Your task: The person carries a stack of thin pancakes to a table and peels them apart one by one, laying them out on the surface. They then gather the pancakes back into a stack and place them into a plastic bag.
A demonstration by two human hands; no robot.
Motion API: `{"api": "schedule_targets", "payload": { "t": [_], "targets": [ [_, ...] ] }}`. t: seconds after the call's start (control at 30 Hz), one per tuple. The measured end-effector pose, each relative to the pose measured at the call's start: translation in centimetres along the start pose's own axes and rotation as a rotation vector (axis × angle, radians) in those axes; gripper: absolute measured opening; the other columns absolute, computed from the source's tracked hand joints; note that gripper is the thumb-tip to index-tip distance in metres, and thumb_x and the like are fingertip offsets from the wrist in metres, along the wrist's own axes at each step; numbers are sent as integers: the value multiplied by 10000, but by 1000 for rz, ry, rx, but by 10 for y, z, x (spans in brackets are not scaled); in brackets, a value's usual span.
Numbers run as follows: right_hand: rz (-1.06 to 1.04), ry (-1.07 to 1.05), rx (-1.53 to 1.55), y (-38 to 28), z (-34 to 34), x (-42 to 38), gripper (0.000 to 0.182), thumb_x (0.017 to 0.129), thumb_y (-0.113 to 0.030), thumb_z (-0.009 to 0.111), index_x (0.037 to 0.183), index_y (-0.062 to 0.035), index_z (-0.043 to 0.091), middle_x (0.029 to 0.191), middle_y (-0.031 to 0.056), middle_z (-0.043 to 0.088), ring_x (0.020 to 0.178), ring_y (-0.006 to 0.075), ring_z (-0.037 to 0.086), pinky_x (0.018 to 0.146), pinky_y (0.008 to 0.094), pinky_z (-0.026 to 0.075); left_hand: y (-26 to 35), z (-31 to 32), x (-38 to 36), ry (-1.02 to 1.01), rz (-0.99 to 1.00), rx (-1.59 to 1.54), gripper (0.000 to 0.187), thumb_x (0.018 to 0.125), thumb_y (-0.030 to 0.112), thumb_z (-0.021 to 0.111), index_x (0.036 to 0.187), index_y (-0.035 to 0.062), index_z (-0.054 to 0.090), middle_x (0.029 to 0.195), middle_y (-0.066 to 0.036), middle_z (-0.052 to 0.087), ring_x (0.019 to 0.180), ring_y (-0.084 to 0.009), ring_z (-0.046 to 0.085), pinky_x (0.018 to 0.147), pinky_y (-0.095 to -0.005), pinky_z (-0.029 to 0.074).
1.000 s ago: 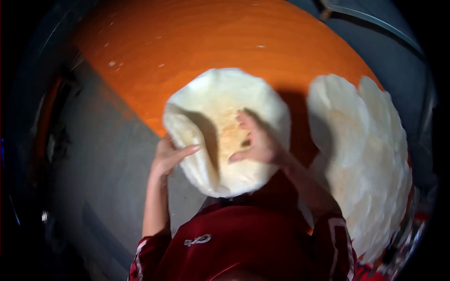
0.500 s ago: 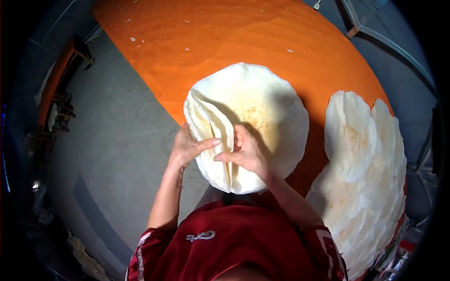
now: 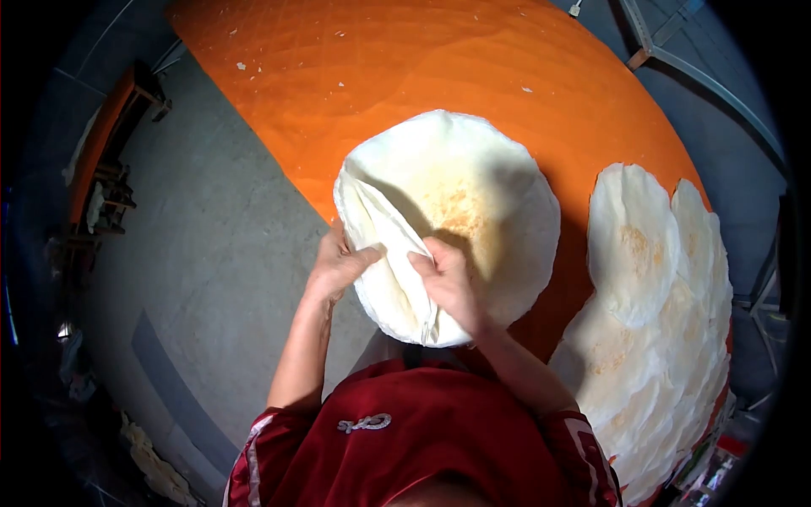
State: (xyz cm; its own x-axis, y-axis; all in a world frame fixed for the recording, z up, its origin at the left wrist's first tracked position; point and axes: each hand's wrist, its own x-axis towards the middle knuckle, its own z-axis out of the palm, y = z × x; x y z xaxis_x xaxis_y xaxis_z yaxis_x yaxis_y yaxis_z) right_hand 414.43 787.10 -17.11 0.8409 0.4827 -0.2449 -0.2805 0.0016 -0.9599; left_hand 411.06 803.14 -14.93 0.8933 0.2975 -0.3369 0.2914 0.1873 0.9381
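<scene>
In front of me on the orange-covered table [image 3: 397, 68] lies a round stack of thin white flatbread sheets [image 3: 498, 177], browned in the middle. The near-left edge reaches past the table's side. A top flatbread [image 3: 390, 275] is lifted and folded over along the left of the stack. My left hand [image 3: 340, 264] grips the left edge, its thumb on top and its fingers hidden below. My right hand [image 3: 446, 275] pinches the raised fold between thumb and fingers, just right of my left hand.
Many overlapping flatbreads [image 3: 650, 338] cover the table's right side. Small white crumbs [image 3: 241, 66] dot the orange cover. Grey floor [image 3: 203, 220] lies to the left, with a wooden bench [image 3: 110, 144] beyond. A metal frame [image 3: 676, 63] stands at the upper right.
My right hand has shifted slightly right with the fold, spreading it away from my left hand. The left thumb has drawn back a little to the left. The folded part lies flatter and wider.
</scene>
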Motion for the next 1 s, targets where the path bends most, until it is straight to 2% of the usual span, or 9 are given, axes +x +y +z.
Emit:
{"api": "schedule_targets", "payload": {
  "t": [0.07, 0.33, 0.37, 0.6, 0.67, 0.73, 0.8, 0.83, 1.0],
  "targets": [
    [-146, 67, -275, 30, 17, 3, 118, 830, -121, 527, 879, -15, 546, 694, 128, 590, 618, 195, 566, 585, 322, 447, -10, -7, 0, 34, 8, -30, 546, 687, -14, 624, 1177, -66, 390, 1044, -155, 565, 918, -213, 569, 798, -310, 469],
    [-141, -77, -592, -162, -159, 70, 212, 778, -129, 619, 940, 6, 597, 885, 46, 606, 787, 102, 533, 718, 253, 432, -79, -56, 15, 23, -194, -460, 484, 659, -86, 604, 1124, -38, 480, 1055, -130, 578, 969, -251, 560, 863, -349, 444],
    [-115, -110, -260, -192, -202, 67, 197, 754, -126, 636, 905, -1, 617, 860, 45, 617, 779, 114, 565, 714, 247, 444, -79, -54, 15, 7, -177, -469, 479, 657, -90, 600, 1118, -28, 488, 1051, -130, 581, 960, -251, 565, 861, -352, 445],
    [-363, 675, -304, -315, -415, -29, 193, 774, -71, 567, 939, 25, 595, 838, 86, 620, 692, 151, 587, 641, 283, 484, -79, -53, 8, 33, -190, -494, 465, 647, -101, 581, 1096, -13, 501, 1038, -126, 586, 943, -243, 571, 856, -355, 450],
    [-316, 1091, -533, -289, -509, -41, 176, 742, -115, 632, 838, 31, 610, 740, 60, 592, 625, 143, 548, 538, 308, 445, -79, -52, 8, 30, -173, -471, 443, 677, -73, 587, 1106, -19, 492, 1044, -129, 583, 942, -243, 571, 856, -361, 450],
    [-427, 1034, -608, -209, -645, -62, 269, 723, -216, 657, 806, 35, 609, 672, 105, 613, 570, 203, 580, 514, 342, 444, -64, -38, 2, 61, -210, -506, 412, 711, -37, 587, 1110, -26, 485, 1047, -127, 580, 944, -243, 571, 856, -362, 449],
    [53, 1436, -1279, -173, -611, -60, 406, 677, -367, 661, 647, 35, 610, 693, 248, 588, 668, 348, 611, 580, 415, 457, -54, -36, -5, 100, -253, -515, 362, 777, 37, 576, 1117, -35, 477, 1054, -130, 575, 949, -242, 569, 856, -358, 448],
    [-195, 1536, -1321, -142, -605, -46, 401, 645, -364, 684, 586, 24, 602, 651, 218, 594, 677, 340, 603, 602, 408, 461, -54, -37, -3, 115, -249, -461, 358, 781, 38, 572, 1118, -39, 476, 1059, -134, 572, 954, -242, 568, 852, -357, 450],
    [-151, 361, -1140, -63, -414, 26, 136, 746, -97, 511, 828, -26, 592, 683, 30, 539, 677, 124, 510, 627, 284, 437, -38, -27, -9, 156, -277, -337, 327, 806, 59, 564, 1096, -69, 485, 1044, -146, 580, 935, -234, 578, 815, -338, 472]
  ]
}}
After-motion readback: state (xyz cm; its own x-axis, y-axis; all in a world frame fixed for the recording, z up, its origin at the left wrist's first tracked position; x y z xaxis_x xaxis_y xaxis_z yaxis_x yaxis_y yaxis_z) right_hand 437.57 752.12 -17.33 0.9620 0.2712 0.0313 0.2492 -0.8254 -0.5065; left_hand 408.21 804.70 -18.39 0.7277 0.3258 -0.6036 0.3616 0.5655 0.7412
